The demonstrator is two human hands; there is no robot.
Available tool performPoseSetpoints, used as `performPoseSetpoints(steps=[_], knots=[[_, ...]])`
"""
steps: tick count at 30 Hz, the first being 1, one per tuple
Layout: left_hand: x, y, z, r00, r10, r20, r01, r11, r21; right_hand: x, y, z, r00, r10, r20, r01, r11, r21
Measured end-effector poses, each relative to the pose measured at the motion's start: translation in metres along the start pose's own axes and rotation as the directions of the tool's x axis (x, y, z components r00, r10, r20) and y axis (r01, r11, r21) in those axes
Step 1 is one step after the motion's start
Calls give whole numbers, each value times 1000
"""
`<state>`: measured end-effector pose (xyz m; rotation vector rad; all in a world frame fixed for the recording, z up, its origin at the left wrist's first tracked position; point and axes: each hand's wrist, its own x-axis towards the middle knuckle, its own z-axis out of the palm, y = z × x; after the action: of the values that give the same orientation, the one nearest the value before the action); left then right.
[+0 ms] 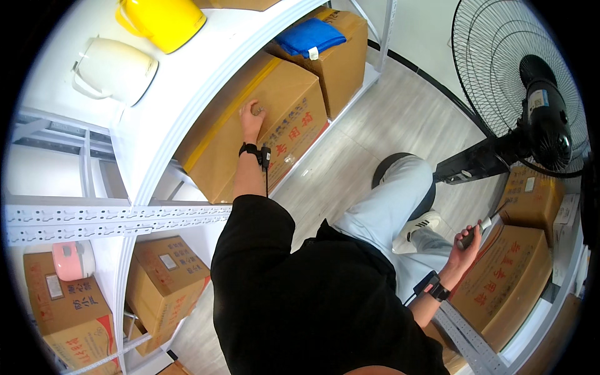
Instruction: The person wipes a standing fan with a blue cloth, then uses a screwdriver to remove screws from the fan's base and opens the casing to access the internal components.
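My left hand (252, 119) is on top of a large cardboard box (215, 147) with yellow tape, on the lower level of a white shelf. Its fingers are curled in against the lid; whatever is between them is too small to make out. Low on the right, my right hand (465, 242) is closed around a slim tool (486, 223) with a dark grip, a white collar and a thin dark shaft. The tool's exact kind is unclear. It points up and away, above another cardboard box (509, 275).
A black standing fan (544, 119) rises at the far right. A yellow kettle (165, 22) and a cream kettle (119, 72) stand on the shelf. Blue cloth (309, 36) lies on a farther box. At lower left, a pink appliance (73, 260) sits on a box. My bent leg is over the floor.
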<state>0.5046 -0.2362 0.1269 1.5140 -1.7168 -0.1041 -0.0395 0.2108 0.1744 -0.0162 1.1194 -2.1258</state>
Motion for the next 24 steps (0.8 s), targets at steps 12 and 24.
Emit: performPoseSetpoints(steps=[12,24], knots=[[-39,275,137,865,409,289,-109,717,-689,3,5,9,993,-8,-115,16,997,73],[-102,452,319,26,791,611,689,429,-585,-8,-1,-16,963,-18,-269,53,991,124]])
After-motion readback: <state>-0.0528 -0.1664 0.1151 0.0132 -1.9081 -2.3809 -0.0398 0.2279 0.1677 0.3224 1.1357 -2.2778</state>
